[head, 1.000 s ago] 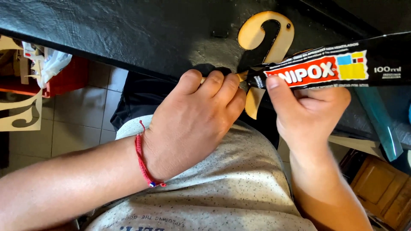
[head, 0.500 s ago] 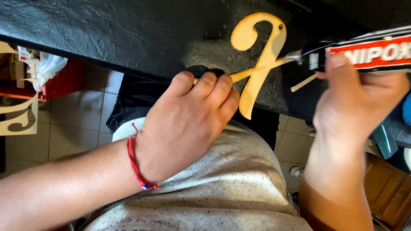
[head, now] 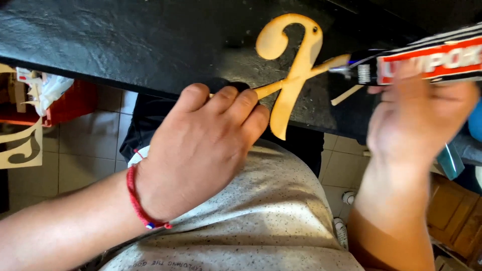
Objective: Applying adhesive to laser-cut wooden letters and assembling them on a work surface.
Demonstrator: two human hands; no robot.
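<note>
Indoors, dark slate tabletop [head: 125, 45], tiled floor [head: 85, 160] below

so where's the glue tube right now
In the head view the glue tube is at the upper right, held in the right hand, its nozzle touching the right arm of the wooden cutout that the left hand pinches.

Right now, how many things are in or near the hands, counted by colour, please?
Pale wood: 2, the curly wooden cutout that the left hand holds, and a thin wooden stick
Red and black: 1, the glue tube in the right hand
Red: 1, the wrist cord
Total: 4
</note>
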